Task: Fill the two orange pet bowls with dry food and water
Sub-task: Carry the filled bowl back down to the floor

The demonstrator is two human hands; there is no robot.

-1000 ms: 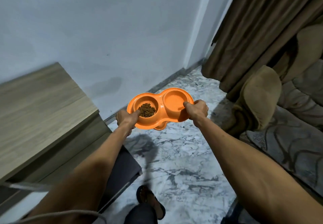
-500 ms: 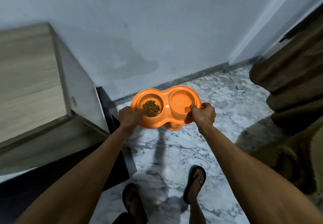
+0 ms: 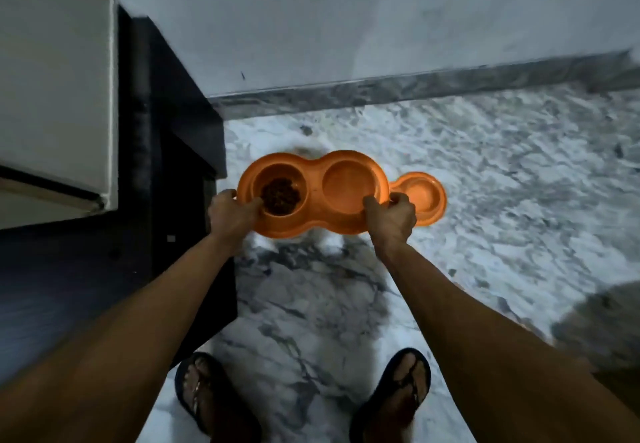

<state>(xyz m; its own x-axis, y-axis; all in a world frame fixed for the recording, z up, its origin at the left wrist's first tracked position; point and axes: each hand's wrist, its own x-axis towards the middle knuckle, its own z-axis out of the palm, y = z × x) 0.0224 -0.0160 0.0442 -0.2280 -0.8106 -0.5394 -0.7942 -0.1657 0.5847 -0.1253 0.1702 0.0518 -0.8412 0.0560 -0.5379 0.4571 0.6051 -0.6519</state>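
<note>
I hold an orange double pet bowl (image 3: pixel 313 179) level above the marble floor, one hand at each end. My left hand (image 3: pixel 231 216) grips its left rim, thumb inside the cup that holds brown dry food (image 3: pixel 280 195). My right hand (image 3: pixel 391 219) grips the right rim beside the other cup (image 3: pixel 349 184), which looks smooth and orange; I cannot tell whether it holds water. A second orange bowl (image 3: pixel 424 197) lies on the floor just right of it, partly hidden behind the held bowl and my right hand.
A pale wooden cabinet (image 3: pixel 52 79) with a dark base (image 3: pixel 166 165) stands at the left. The white wall and grey skirting (image 3: pixel 381 91) run across the back. My sandalled feet (image 3: pixel 304 397) stand on the marble floor (image 3: pixel 502 183). A brown fabric edge (image 3: pixel 602 325) shows at lower right.
The view has tilted down towards the floor and the held bowl has come lower. A second orange bowl on the floor has come into sight. Both hands keep their grip.
</note>
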